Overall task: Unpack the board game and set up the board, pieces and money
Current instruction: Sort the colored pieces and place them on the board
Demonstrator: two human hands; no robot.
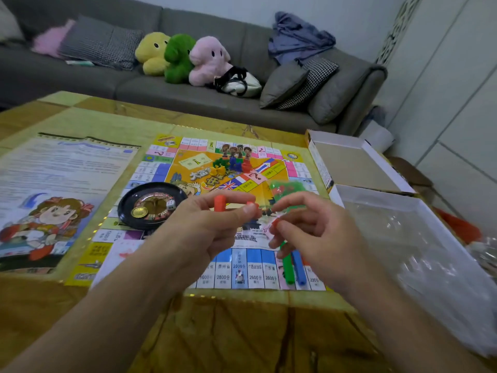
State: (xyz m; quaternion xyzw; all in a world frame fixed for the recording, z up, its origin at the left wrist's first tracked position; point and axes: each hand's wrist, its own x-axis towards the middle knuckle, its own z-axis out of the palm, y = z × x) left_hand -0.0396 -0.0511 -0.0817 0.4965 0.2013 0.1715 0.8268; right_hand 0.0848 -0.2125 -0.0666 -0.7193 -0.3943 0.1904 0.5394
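**Inspector A:** Head view. The step in hand is judged to be the sorting of small plastic pieces over the board (188,168). How is it best done?

**Inspector B:** Pieces should be passed one at a time and held low over the board, so that a dropped one is not lost on the table (242,332). The pieces already grouped at the far centre (231,164) should be left undisturbed.

**Inspector A:** Left hand (212,224)?

**Inspector B:** Closed on a red piece (219,202); it is pinched between thumb and forefinger and stands up above them. A second red bit near the thumb tip is too blurred to be identified.

**Inspector A:** Right hand (314,232)?

**Inspector B:** Curled shut around a green stick (287,267) and a blue stick (298,267), which hang below the fingers toward the near edge of the board. Something red is also nipped at the fingertips (278,224).

**Inspector A:** Other items?

**Inspector B:** A roulette wheel (152,205) is noted on the board's left; the open box (357,165) lies to the right.
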